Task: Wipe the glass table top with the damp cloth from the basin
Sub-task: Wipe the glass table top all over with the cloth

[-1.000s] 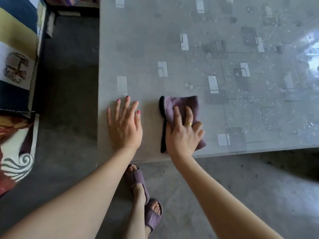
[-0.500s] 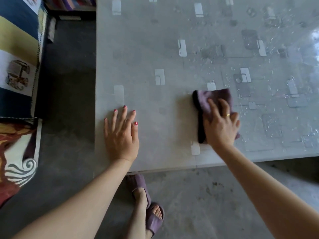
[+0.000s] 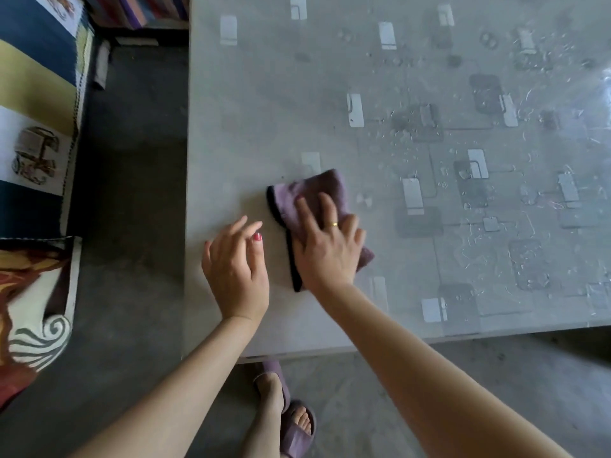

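On the near left part of the glass counter point(image 3: 251, 104), the purple cloth point(image 3: 310, 193) lies folded and flat, with the right hand point(image 3: 327, 249) spread over it. That grip is released: the fingers lie straight and press the cloth down onto the glass rather than curling round it. The left hand point(image 3: 236, 266) is just beside the cloth at the counter's near left corner, fingers loosely bent and holding nothing; whether it touches the glass I cannot tell.

Judging by the surface, wiping is under way. The glass around the cloth looks dull and even, while the stretch to the right and farther back carries scattered droplets and streaks. No basin is in view.

The next move probably calls for steady downward pressure and a sweep rightward into the spotted area, keeping the cloth folded under the palm so its dark edge does not bunch up.
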